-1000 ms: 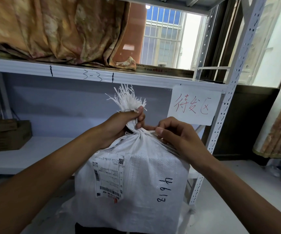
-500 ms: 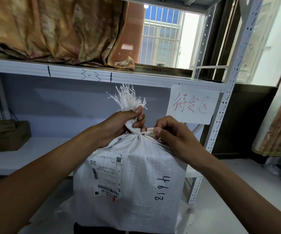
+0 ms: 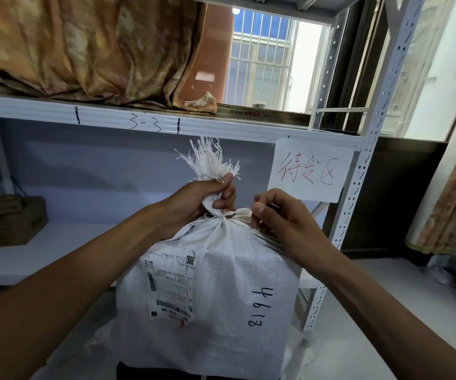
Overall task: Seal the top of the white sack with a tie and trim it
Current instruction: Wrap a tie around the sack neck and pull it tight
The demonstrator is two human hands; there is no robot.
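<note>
White sack [image 3: 215,283] stands upright in front of the metal shelving [image 3: 166,124], filling the lower middle of the view, its woven cloth gathered to a tight neck at the top. The left hand [image 3: 193,204] is wrapped around that neck just above the gather, its grip closed on the bunched fabric, and the frayed white strands [image 3: 207,160] fan out above the fist. The right hand [image 3: 281,218] sits just beside it on the other side of the neck, fingers curled and pinching at a thin pale tie [image 3: 236,213] that runs across the gather; its grip is closed on the tie's end, though how the tie is fastened is hard to make out. A shipping label [image 3: 170,286] is stuck to the sack's front, left of centre, and the handwritten number 41613 [image 3: 259,307] runs down the right side. Behind, a paper sign [image 3: 310,170] with red characters hangs from the shelf edge, the marking 3-3 [image 3: 145,124] is inked on the shelf rail, and patterned cloth [image 3: 84,48] is heaped on the shelf above. A wooden crate [image 3: 10,220] sits on the lower shelf at far left.
</note>
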